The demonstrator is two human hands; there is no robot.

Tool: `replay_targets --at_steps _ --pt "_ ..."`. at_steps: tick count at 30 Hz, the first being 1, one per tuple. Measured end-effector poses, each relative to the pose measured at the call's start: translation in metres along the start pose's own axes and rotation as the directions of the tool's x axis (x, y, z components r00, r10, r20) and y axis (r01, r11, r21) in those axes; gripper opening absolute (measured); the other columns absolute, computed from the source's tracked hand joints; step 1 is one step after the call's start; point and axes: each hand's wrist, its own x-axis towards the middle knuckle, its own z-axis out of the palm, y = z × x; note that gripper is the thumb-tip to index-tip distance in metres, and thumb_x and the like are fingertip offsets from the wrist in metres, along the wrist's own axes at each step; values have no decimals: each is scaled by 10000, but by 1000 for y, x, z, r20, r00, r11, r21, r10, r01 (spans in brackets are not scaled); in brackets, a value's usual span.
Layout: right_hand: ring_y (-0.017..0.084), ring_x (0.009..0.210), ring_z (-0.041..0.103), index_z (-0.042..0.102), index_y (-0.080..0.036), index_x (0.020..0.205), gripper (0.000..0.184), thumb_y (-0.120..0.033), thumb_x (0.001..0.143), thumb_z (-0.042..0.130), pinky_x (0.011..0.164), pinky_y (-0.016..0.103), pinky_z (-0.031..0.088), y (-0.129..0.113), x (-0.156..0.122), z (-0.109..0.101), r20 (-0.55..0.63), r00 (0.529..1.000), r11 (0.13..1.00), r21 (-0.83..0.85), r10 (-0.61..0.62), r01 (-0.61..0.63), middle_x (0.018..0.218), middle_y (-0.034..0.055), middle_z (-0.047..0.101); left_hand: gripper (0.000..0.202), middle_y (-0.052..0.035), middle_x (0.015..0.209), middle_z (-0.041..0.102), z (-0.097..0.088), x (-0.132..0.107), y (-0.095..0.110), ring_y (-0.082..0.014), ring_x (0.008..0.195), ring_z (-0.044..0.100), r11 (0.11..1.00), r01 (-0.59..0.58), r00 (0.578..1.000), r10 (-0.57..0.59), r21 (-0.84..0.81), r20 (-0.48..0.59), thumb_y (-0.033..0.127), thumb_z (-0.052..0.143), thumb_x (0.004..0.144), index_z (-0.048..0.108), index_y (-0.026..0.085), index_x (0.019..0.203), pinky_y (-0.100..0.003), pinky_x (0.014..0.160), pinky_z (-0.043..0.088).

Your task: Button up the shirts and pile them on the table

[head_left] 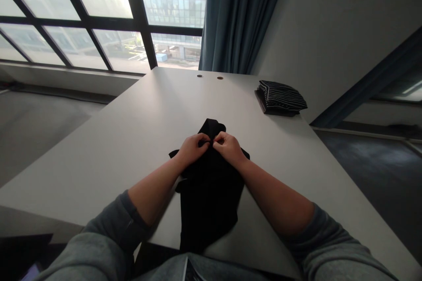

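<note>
A black cloth garment (211, 197) lies on the white table (138, 140) in front of me, its lower end reaching the near edge. Its exact kind is hard to make out in the dark fabric. My left hand (194, 147) pinches the cloth near its upper part, thumb and forefinger together. Just beside it, my right hand (228, 145) pinches the same cloth from the other side. The fingertips of both hands almost meet at the middle. Folds of the fabric stick out beyond the hands and to either side.
Folded black cloth with white stripes (283, 97) sits in a stack at the table's far right. Two round cable holes (220, 78) are set near the far edge. A blue curtain (237, 17) and large windows (174, 0) stand behind the table.
</note>
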Motion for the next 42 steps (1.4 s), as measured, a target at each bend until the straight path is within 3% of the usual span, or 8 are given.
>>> replay_targets --at_steps 8,15,28,37,42 --pt "119 618 534 671 -190 792 197 -384 765 652 605 249 396 -1 -2 1 42 999 1000 -2 -11 11 704 -15 637 150 -17 873 741 -2 1 1 -200 814 659 999 31 1000 -31 10 -4 347 629 909 698 216 887 -322 765 465" --pt "130 674 585 657 -197 813 150 -343 785 647 653 259 447 0 -7 9 -29 998 995 79 -56 58 795 2 679 217 3 829 688 -2 3 -3 -173 785 609 976 95 995 -88 -195 46 406 607 904 665 197 888 -294 735 440" --pt "141 742 626 688 -202 949 211 -341 794 659 715 268 504 -9 -8 12 -30 995 986 139 -94 97 854 10 690 277 3 797 655 2 3 -9 -163 763 574 962 141 988 -151 -234 -27 457 593 922 647 194 854 -283 696 428" --pt "138 751 628 697 -197 923 202 -334 776 671 719 265 494 -6 -7 10 -1 998 979 195 -57 56 858 10 696 328 15 757 616 -6 4 -10 -147 713 533 941 140 989 -116 -308 96 509 607 906 652 186 872 -266 655 414" --pt "132 755 613 684 -197 935 245 -359 752 693 716 256 495 -2 -3 14 16 999 958 287 -28 22 844 10 677 330 12 764 633 -7 4 -13 -154 711 552 954 129 988 -101 -271 115 510 572 940 653 194 889 -275 663 433"
